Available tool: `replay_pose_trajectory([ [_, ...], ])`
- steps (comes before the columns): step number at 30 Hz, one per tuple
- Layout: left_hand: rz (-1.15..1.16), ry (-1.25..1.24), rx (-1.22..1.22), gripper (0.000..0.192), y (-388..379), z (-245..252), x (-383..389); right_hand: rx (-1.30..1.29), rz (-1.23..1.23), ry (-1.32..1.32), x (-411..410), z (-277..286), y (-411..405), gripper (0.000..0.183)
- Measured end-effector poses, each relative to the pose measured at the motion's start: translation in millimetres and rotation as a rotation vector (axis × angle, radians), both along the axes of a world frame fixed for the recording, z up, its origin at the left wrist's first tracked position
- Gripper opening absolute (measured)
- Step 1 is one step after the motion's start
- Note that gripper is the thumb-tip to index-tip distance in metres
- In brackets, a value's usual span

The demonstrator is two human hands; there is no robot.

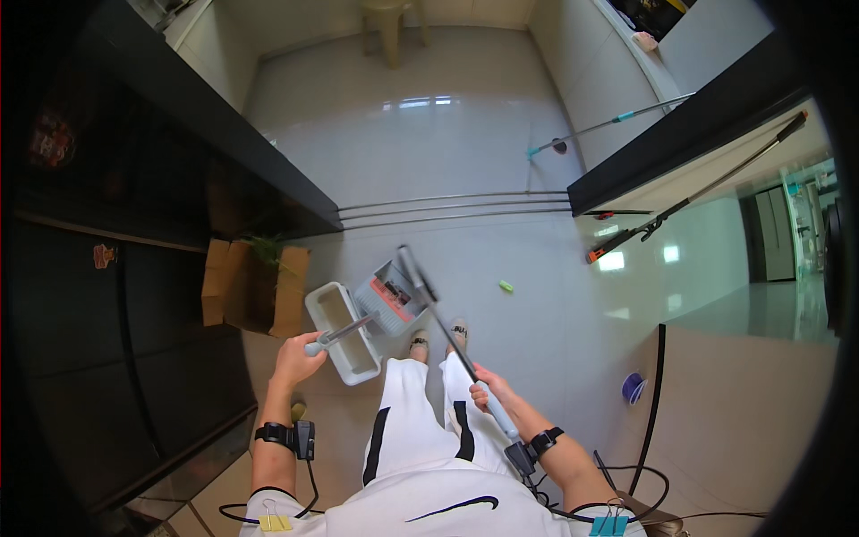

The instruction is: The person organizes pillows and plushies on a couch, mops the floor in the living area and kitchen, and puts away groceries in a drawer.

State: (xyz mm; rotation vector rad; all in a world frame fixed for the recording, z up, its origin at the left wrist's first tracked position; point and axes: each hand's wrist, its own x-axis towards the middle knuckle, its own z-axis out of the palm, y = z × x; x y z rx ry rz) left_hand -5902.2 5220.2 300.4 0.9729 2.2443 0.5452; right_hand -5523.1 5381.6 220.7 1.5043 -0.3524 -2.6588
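My left hand (300, 359) is closed around the grey end of a long-handled dustpan's handle (345, 330). The dustpan's ribbed grey pan (384, 310) rests before my feet and bears a red printed label. In my right hand (494, 388) is a broom (456, 346), gripped near its light grey handle end. The broom head (416, 272), slightly blurred, is over the pan's right edge; I cannot tell whether they touch. Left of the pan lies a white rectangular bin (330, 359) with a pale inside. A small green object (506, 286) lies on the floor to the right.
An open cardboard box (290, 305) with green stalks stands beside dark cabinets (67, 322) at left. Metal door tracks (456, 207) cross the floor ahead. A teal-jointed pole (584, 134) and a black-and-orange tool (691, 198) lean at right. A purple round object (632, 389) is nearby.
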Motion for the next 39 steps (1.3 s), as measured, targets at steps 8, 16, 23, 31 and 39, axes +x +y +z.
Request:
replay_pose_trajectory([
  [8, -0.002, 0.037, 0.012, 0.034, 22.5, 6.0, 9.7, -0.124, -0.241, 0.317, 28.8, 56.8, 40.7, 0.034],
  [16, 0.559, -0.376, 0.363, 0.033, 50.0, 16.4, 18.4, 0.126, -0.318, 0.364, 57.8, 75.9, 132.6, 0.039],
  [23, 0.72, -0.313, 0.555, 0.026, 107.9, 40.5, 21.2, 0.555, -0.064, 0.111, -3.2, 65.8, 236.3, 0.048],
  [31, 0.852, -0.384, 0.798, 0.018, 231.1, 57.0, -63.7, 0.329, -0.05, 0.134, -100.6, 44.1, 382.2, 0.044],
  [39, 1.146, -0.5, 1.002, 0.015, 315.0, 67.1, -126.6, 0.274, 0.146, 0.214, -272.2, 83.0, 487.8, 0.037],
])
